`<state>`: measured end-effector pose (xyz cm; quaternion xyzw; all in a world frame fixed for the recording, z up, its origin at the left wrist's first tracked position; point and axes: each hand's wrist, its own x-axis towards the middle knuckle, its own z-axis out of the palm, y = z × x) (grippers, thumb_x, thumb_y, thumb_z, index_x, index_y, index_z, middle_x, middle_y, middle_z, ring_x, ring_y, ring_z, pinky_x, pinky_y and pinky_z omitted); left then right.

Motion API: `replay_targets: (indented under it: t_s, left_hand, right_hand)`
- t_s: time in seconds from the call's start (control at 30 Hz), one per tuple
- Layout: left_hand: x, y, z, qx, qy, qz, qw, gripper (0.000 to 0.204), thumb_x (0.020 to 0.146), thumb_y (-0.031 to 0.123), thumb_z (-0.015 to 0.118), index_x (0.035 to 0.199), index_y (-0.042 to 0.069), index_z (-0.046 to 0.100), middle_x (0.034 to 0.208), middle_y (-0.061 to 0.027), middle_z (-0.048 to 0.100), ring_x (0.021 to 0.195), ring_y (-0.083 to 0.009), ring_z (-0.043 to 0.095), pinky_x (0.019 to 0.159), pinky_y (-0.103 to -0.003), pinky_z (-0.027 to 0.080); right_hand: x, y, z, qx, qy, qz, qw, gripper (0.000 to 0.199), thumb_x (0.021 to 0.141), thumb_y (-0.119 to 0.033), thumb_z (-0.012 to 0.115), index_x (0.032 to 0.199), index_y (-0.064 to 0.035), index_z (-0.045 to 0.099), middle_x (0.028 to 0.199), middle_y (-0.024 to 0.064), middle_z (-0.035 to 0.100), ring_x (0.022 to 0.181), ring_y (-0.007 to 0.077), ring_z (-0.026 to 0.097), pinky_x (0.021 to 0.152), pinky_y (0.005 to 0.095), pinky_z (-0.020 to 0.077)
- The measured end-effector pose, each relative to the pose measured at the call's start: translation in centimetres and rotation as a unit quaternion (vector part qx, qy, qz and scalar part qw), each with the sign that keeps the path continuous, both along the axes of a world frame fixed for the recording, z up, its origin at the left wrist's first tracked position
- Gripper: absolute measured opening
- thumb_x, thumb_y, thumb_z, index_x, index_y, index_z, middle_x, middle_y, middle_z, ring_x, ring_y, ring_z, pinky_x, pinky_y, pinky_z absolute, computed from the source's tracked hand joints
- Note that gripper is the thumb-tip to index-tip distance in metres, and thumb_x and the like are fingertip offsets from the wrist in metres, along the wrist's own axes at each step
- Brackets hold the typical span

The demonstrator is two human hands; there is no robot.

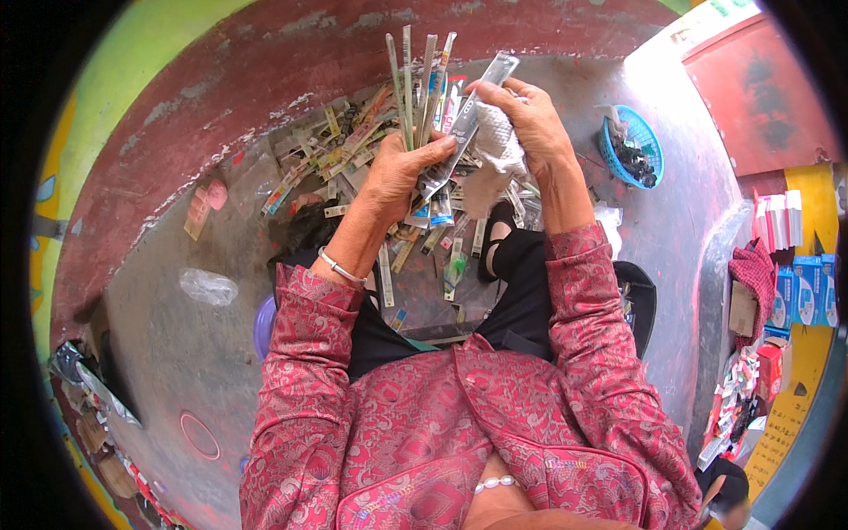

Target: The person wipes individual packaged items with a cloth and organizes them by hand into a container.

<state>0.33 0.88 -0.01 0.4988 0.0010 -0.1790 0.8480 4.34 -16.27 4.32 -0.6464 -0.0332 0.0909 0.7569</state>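
Observation:
My left hand [395,175] is closed round several long, narrow rulers [428,88], which fan out upward past its thumb. A wider grey, see-through ruler [465,122] slants between my hands. My left thumb presses its lower part, and my right hand [543,128] grips near its upper end. Bunched in the same right hand is a whitish, textured cloth [496,146], hanging down beside the ruler. Below and behind my hands, a loose heap of rulers and strips [349,155] spreads over the floor, some in colourful sleeves. My hands partly cover this heap.
A blue plastic basket [649,137] with dark scraps stands on the floor at the right. Crumpled clear plastic [209,287] lies to the left. Blue boxes [806,291] and a red checked cloth [751,287] are at the far right. A low red wall [168,124] curves behind.

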Motion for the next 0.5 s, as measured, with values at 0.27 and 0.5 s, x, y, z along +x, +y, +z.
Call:
replay_targets:
  t_s: [0.27,0.5]
  left_hand:
    - [0.7,0.7,-0.7,0.044,0.082,0.034,0.995,0.021,0.077,0.018,0.064,0.085,-0.002,0.06,0.072,-0.0064,0.059,0.061,-0.0121,0.056,0.057,-0.024,0.047]
    - [0.7,0.0,-0.7,0.005,0.064,0.037,0.997,0.025,0.077,0.018,0.066,0.09,-0.002,0.06,0.075,-0.0063,0.059,0.063,-0.0117,0.057,0.058,-0.025,0.049]
  right_hand:
    - [1.5,-3.7,0.1,0.1,-0.038,-0.158,0.982,0.016,0.08,-0.014,0.064,0.088,-0.0006,0.062,0.076,0.0036,0.061,0.061,0.0101,0.058,0.053,0.0227,0.0476]
    - [1.0,-3.0,-0.1,0.163,-0.038,-0.199,0.966,0.013,0.08,-0.01,0.063,0.086,0.0014,0.06,0.076,0.0057,0.061,0.063,0.0115,0.058,0.054,0.024,0.0485]
